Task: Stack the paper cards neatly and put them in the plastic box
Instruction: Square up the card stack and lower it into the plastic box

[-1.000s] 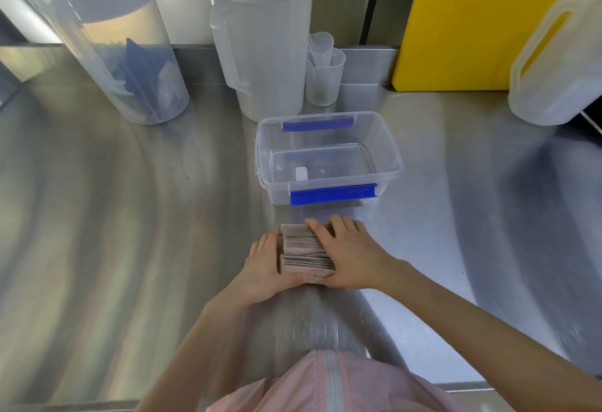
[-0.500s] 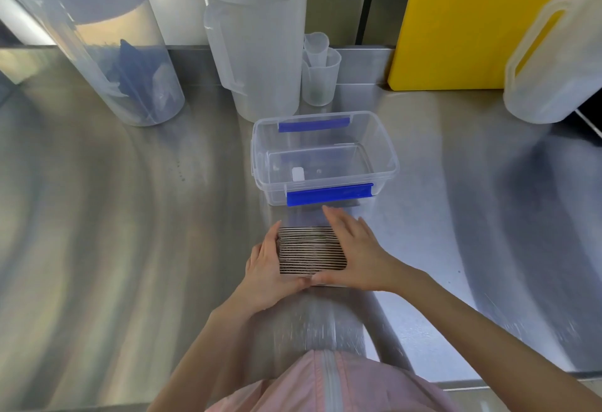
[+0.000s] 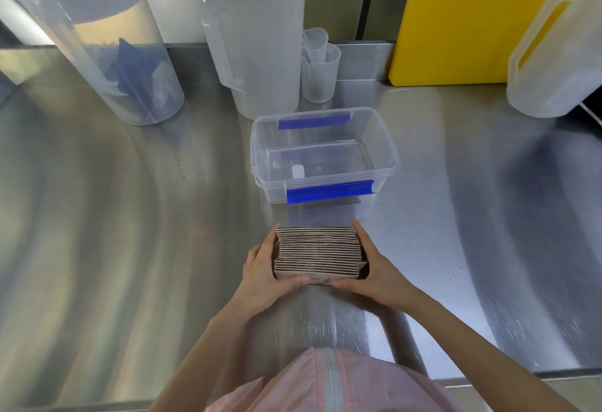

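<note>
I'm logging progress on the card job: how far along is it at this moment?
Done: the paper cards are gathered into one bundle standing on edge, mostly squared, though the nearest few jut out to the right. In hand: the left hand and right hand press the bundle from both sides on the steel counter. Left: even those edges, then put the bundle in the plastic box, which is open and holds no cards.

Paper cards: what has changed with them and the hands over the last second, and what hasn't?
The right hand, which lay flat over the loose paper cards, has slid off to their right side. With the left hand on the left side, both now squeeze the cards into one squared block standing on edge on the steel counter. The plastic box stays put and holds no cards.
</note>
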A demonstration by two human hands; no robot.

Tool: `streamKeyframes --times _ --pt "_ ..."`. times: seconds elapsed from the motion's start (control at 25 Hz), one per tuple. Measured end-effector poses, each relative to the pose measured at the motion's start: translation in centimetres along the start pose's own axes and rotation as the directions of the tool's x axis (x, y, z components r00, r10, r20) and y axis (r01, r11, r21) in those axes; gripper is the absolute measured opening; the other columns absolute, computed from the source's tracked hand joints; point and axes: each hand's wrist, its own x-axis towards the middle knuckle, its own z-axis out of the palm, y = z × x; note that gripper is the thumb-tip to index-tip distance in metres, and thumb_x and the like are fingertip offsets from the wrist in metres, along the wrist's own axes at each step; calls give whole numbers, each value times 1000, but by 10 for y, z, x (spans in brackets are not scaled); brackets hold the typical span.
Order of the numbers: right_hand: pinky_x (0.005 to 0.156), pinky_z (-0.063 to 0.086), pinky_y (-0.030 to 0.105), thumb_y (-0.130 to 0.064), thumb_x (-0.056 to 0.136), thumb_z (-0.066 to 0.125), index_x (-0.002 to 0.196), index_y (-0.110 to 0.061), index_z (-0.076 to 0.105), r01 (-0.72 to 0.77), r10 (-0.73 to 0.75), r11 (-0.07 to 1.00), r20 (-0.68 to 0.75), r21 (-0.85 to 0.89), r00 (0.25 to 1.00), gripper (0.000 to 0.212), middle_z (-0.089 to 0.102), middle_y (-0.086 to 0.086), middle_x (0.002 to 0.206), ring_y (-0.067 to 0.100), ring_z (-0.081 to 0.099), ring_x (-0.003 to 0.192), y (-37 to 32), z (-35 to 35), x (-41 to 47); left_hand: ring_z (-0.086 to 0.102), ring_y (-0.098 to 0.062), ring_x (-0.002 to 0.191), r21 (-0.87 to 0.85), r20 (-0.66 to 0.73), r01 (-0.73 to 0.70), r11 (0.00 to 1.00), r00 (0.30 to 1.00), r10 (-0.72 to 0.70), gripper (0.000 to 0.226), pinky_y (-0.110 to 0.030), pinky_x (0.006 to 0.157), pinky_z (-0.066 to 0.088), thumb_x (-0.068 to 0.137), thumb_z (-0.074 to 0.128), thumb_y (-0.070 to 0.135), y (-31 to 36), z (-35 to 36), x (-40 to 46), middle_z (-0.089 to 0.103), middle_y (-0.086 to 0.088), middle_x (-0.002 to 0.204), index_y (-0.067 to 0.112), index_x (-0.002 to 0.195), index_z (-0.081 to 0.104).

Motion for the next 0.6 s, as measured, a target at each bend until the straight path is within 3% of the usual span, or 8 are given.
streamKeyframes --times 0.08,0.2,0.28,0.36,0.44,0.6 --pt "77 29 -11 -39 64 76 123 -59 -5 28 -28 1000 -33 3 999 103 28 -44 115 -24 38 102 0 5 2 20 -18 133 21 -2 -11 1000 1000 12 99 -41 113 20 66 74 40 1 2 0 34 -1 144 30 141 9" --pt "83 25 -11 -45 60 76 136 -40 -1 95 -91 995 -87 38 992 108 29 -36 123 -29 32 109 -7 10 10 23 -18 133 8 -21 -56 998 998 56 98 -42 115 20 64 68 50 5 7 -2 36 4 143 29 141 12" --pt "83 25 -11 -47 60 75 136 -38 1 112 -110 994 -79 19 991 106 29 -35 124 -25 33 109 -11 9 12 23 -17 132 -17 -70 -54 998 996 53 99 -42 115 20 61 66 51 6 10 -4 37 4 142 28 141 13" --pt "80 29 -10 -41 63 76 131 -46 11 104 -106 994 -69 -32 992 94 35 -32 121 -24 38 104 -10 7 10 23 -17 133 -7 -113 -44 999 993 43 100 -40 115 19 62 71 47 5 12 -7 37 1 142 26 141 14" --pt "74 31 -10 -37 63 76 112 -62 20 113 -119 991 -102 -66 988 79 40 -36 110 -27 43 96 -9 5 9 23 -16 132 11 -132 -49 999 990 50 101 -38 113 17 59 70 50 6 11 -6 38 4 136 25 141 16" --pt "71 37 -7 -47 58 74 105 -69 19 127 -139 988 -167 -84 976 76 43 -41 103 -26 46 95 -15 3 8 24 -9 126 27 -169 -105 994 980 108 98 -34 109 17 58 70 52 5 7 -2 36 14 120 27 139 21"
